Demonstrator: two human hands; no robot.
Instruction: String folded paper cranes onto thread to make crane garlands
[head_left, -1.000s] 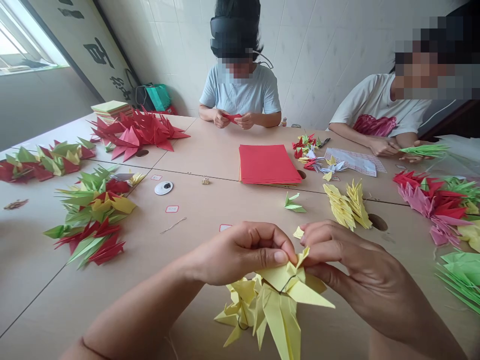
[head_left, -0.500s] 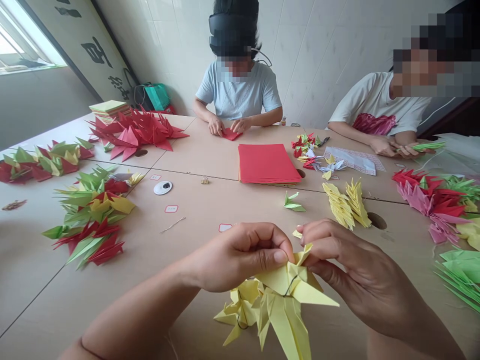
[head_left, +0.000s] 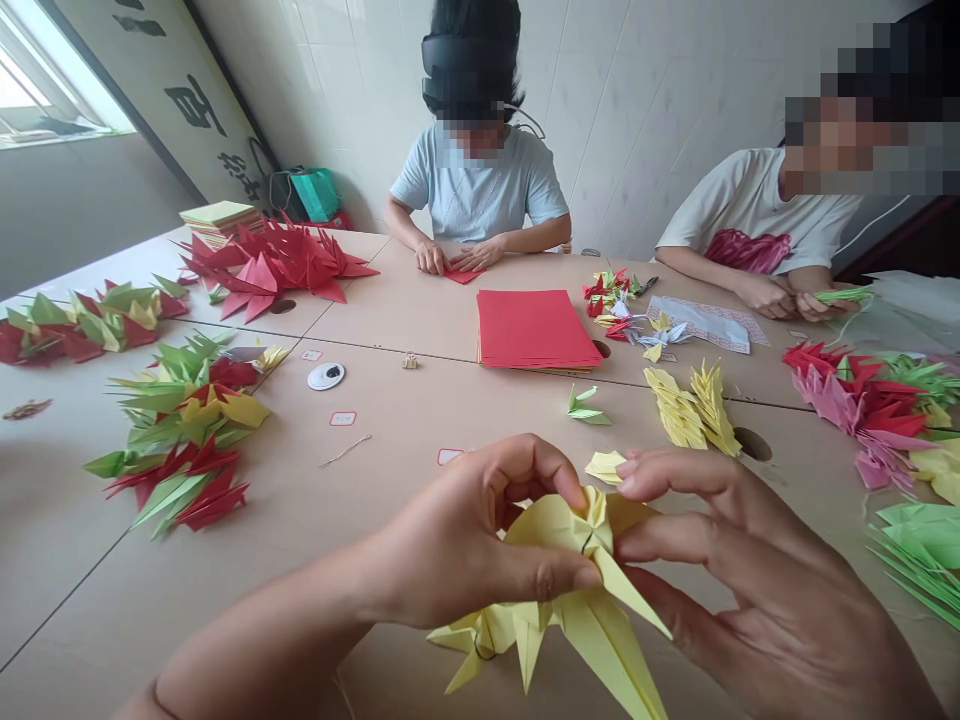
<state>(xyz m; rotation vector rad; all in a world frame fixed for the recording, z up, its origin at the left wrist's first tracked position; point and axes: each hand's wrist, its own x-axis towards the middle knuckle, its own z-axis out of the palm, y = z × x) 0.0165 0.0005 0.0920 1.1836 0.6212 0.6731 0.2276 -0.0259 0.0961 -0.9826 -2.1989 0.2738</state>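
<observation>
A yellow folded-paper piece [head_left: 607, 640] with long points and a dark thread on it is held low over the front of the table. My left hand [head_left: 487, 540] pinches its upper part between thumb and fingers. On the right side of the paper, my right hand [head_left: 735, 560] touches it with bent fingers, and its thumb is partly behind a yellow point. More yellow folded paper [head_left: 487, 632] with a dark loop hangs below my left hand. Just beyond my right fingertips lies a small yellow paper piece [head_left: 605, 467].
Red sheets [head_left: 534, 328] are stacked mid-table, with yellow folded pieces [head_left: 682, 405] to their right. Green, red and yellow folded paper [head_left: 191, 430] lies left. Opposite, a person [head_left: 480, 180] folds red paper; another person [head_left: 765, 220] at right holds green strips.
My left thumb has moved down across the yellow paper, whose folds are turned and spread differently. My right fingers have spread along its right side. The small yellow piece beyond is more exposed.
</observation>
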